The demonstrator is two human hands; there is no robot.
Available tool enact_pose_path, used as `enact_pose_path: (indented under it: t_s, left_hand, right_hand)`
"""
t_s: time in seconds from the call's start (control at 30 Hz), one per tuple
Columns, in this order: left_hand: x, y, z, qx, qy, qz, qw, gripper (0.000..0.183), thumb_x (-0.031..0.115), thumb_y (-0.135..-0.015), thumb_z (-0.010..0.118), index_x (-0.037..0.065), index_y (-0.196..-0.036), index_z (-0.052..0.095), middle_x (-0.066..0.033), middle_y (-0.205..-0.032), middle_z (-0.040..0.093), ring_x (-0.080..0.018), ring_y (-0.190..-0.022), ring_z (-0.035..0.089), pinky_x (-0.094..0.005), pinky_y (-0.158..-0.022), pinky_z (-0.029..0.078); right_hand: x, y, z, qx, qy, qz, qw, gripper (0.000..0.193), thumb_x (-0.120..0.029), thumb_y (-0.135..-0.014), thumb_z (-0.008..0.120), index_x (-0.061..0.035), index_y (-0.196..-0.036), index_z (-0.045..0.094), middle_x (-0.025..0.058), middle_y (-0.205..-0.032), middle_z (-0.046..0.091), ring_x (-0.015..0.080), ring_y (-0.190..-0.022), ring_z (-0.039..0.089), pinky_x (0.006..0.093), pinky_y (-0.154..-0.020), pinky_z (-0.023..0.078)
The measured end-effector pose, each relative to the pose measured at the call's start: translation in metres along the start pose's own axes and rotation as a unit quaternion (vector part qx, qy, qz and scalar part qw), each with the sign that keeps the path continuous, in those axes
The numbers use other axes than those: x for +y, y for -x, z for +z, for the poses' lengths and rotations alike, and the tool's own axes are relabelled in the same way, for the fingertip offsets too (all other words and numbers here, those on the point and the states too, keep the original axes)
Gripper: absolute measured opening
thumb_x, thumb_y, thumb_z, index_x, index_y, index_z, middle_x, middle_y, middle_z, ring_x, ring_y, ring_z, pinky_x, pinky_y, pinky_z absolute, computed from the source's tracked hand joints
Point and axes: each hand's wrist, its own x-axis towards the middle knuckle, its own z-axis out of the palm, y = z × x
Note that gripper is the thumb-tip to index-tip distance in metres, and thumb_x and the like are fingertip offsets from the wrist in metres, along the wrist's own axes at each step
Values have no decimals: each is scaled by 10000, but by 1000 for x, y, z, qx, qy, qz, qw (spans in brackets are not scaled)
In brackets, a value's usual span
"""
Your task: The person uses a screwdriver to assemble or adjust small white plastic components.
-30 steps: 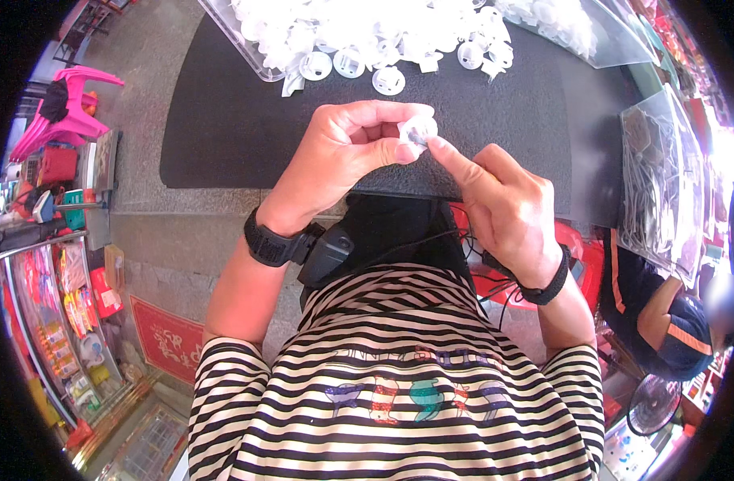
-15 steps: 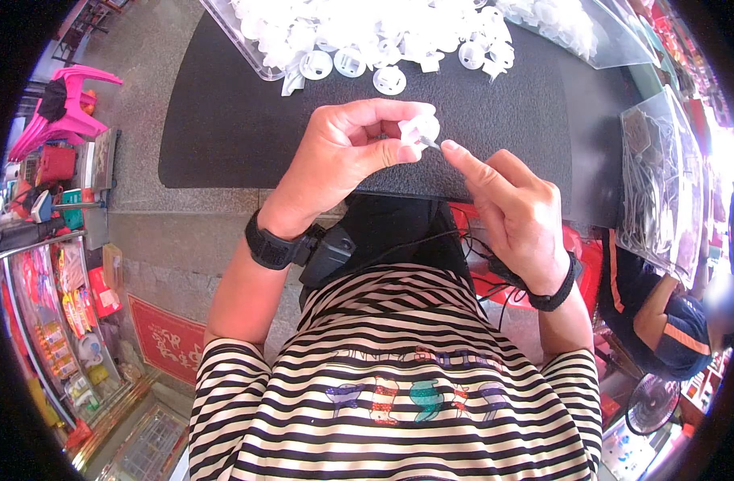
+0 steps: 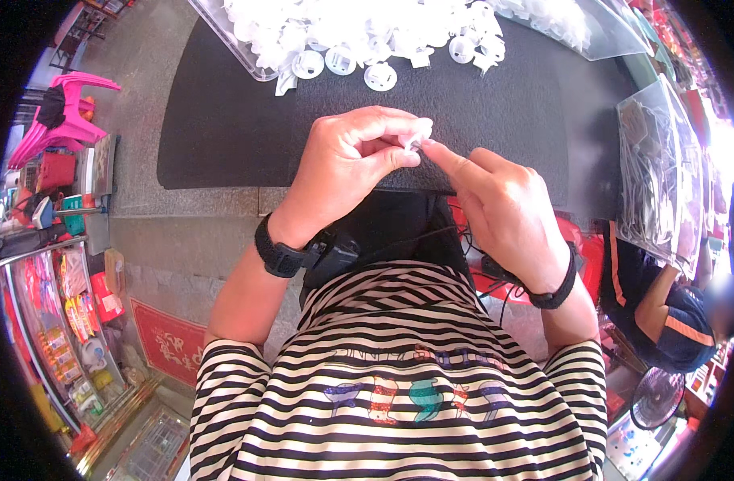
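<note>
Between thumb and fingers of my left hand [image 3: 355, 156] is a small white plastic part [image 3: 420, 135], held above the near edge of the black table mat. My right hand [image 3: 503, 196] is closed, its index finger stretched along to the part and its other fingers curled under. A bit of grey shows at that fingertip; what the right hand grips is mostly hidden. Beyond both hands lies a heap of similar white plastic parts [image 3: 343, 32], several with round faces, one round part [image 3: 380, 77] lying nearest to me.
The black mat [image 3: 238, 120] covers the table under my hands. A clear bin [image 3: 659, 184] of grey wire-like pieces stands at the right, beside a person in dark clothing [image 3: 675, 321]. Another clear container [image 3: 607, 32] is at the far right. Pink stools [image 3: 74, 112] stand at the left.
My right hand has shifted slightly left, bringing its index fingertip against the white part. The part has turned in my left hand, and the grey tip is now mostly hidden.
</note>
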Motion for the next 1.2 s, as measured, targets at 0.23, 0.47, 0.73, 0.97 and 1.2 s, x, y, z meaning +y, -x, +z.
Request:
enact_pose_path:
  t_s: [0.23, 0.47, 0.73, 0.97, 1.2]
  left_hand:
    - [-3, -1, -5, 34, 83, -23, 996, 312, -47, -864, 691, -26, -1173, 657, -92, -1109, 699, -142, -988, 660, -276, -909, 535]
    - [-2, -2, -6, 24, 86, -23, 996, 325, -50, -872, 679, -26, -1194, 646, -92, -1132, 694, -138, -1006, 652, -279, -919, 532]
    - [-1, -1, -1, 35, 66, 3, 997, 302, -71, -851, 690, -26, -1149, 673, -96, -1140, 694, -141, -1002, 653, -278, -904, 542]
    - [-2, 1, 4, 43, 44, -18, 998, 277, -60, -859, 688, -18, -1132, 685, -71, -1058, 709, -117, -948, 658, -258, -863, 551]
    - [0, -4, -6, 13, 109, -37, 993, 303, -35, -893, 660, -18, -1194, 629, -98, -1149, 685, -139, -1022, 649, -284, -924, 530]
  right_hand:
    - [4, 10, -5, 33, -129, 27, 991, 491, 13, -817, 605, -131, -1285, 643, 123, -714, 567, 297, -601, 602, 387, -577, 497]
    - [2, 8, 0, 38, -102, 32, 994, 506, 12, -805, 610, -154, -1282, 647, 117, -722, 567, 297, -605, 606, 399, -578, 496]
    - [-3, 4, 6, 43, -51, 22, 998, 451, 39, -863, 578, -102, -1287, 640, 111, -667, 453, 261, -551, 490, 357, -543, 425]
    - [-1, 0, 4, 24, -41, 6, 999, 437, 20, -844, 579, -84, -1262, 649, 123, -679, 476, 287, -567, 516, 378, -550, 433]
    - [3, 8, -10, 46, -150, 46, 986, 388, -30, -864, 622, -89, -1246, 656, 133, -742, 541, 308, -620, 566, 378, -596, 461]
